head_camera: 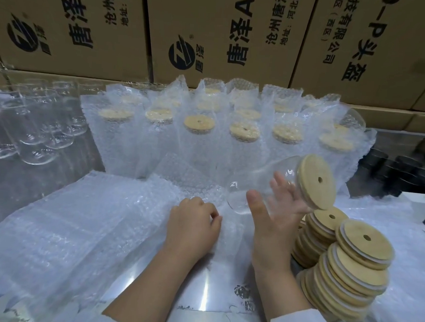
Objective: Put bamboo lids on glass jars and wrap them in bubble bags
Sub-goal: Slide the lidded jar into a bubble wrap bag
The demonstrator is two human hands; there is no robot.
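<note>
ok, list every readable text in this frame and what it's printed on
"唐泽A…", cut off by the frame edge: left carton and middle carton, beside a round logo.
"沧州唐泽…", cut off: both those cartons.
"地址:河北…", cut off: both those cartons.
"…技有限公司": right carton.
"…-P头盔": right carton.
Small bracketed line on the right carton: too blurred.
Dark print on the table: unreadable.

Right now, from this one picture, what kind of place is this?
Probably a packing station in a warehouse or small workshop. Printed cardboard boxes are stacked behind the table, rows of lidded jars stand already in bubble bags, and loose bamboo lids are piled at the right.
</note>
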